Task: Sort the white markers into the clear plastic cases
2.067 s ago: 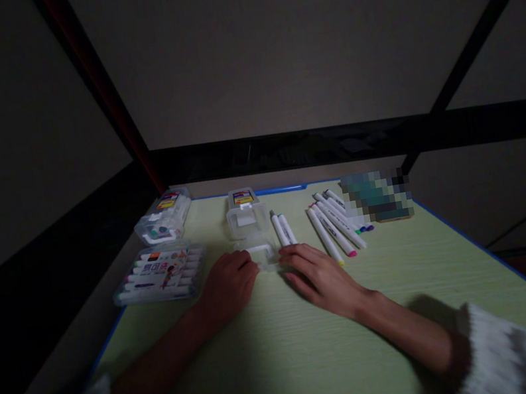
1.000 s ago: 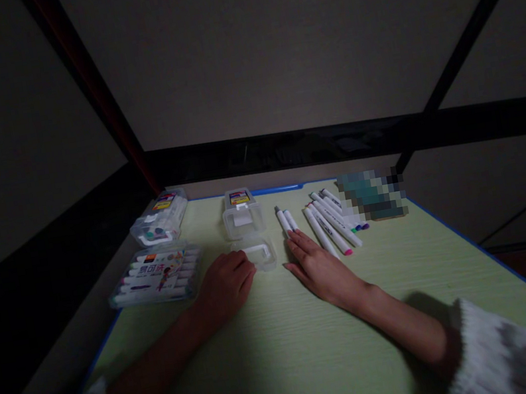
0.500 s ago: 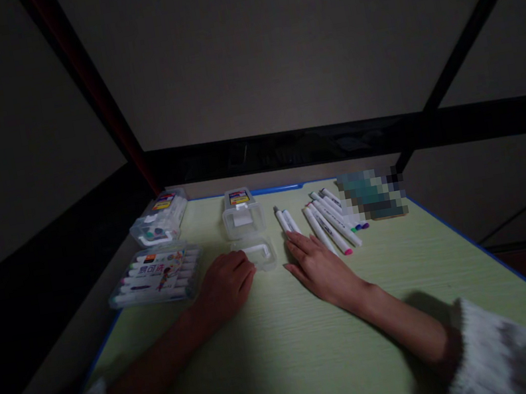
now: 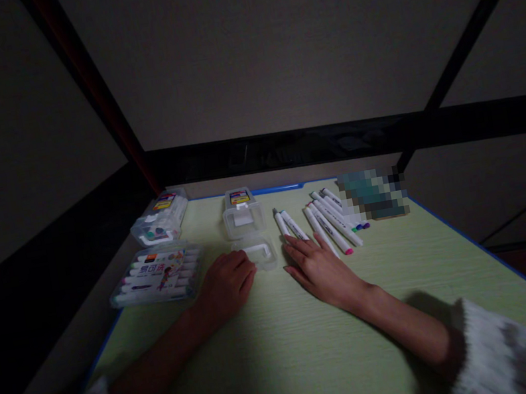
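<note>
Just ahead of the right hand (image 4: 326, 274), the two markers (image 4: 293, 224) should be steadied lightly by its loosely spread fingers. The left hand (image 4: 224, 284) is curled beside the clear lid (image 4: 268, 262); whether anything is gripped cannot be told.

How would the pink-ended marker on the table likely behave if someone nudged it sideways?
The pink-ended marker looks stiff, given its straight barrel, and probably light, being so slim. That long barrel seems apt to roll, though the neighbouring markers might check it.
</note>
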A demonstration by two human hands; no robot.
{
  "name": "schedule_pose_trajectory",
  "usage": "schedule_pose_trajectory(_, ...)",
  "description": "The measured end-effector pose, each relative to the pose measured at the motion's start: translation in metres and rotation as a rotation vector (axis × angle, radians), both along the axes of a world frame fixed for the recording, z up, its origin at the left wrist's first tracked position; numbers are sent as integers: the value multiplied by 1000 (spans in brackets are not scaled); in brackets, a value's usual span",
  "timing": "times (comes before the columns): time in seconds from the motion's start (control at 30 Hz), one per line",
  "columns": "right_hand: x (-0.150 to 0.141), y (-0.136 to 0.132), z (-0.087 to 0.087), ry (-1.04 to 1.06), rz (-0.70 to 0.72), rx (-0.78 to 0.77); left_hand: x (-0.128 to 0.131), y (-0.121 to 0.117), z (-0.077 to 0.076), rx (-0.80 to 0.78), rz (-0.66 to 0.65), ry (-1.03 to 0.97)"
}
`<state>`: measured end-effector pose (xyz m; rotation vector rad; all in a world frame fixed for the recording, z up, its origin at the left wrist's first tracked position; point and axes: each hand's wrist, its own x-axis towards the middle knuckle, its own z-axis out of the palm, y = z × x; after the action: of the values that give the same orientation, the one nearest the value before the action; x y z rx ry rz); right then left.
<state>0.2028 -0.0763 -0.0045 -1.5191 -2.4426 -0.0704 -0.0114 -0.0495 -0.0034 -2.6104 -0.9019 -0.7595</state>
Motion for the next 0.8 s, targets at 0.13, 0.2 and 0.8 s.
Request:
schedule_pose_trajectory(0.13, 0, -1, 3, 22, 19, -16, 0, 0, 0, 20, -10, -13)
schedule_pose_trajectory(0.2, 0, -2, 5, 34, 31, -24, 0, 0, 0, 26, -15, -26)
schedule_pose_trajectory(0.8, -1, 0, 5, 98, 98, -16, 0, 0, -1, -2, 2, -9)
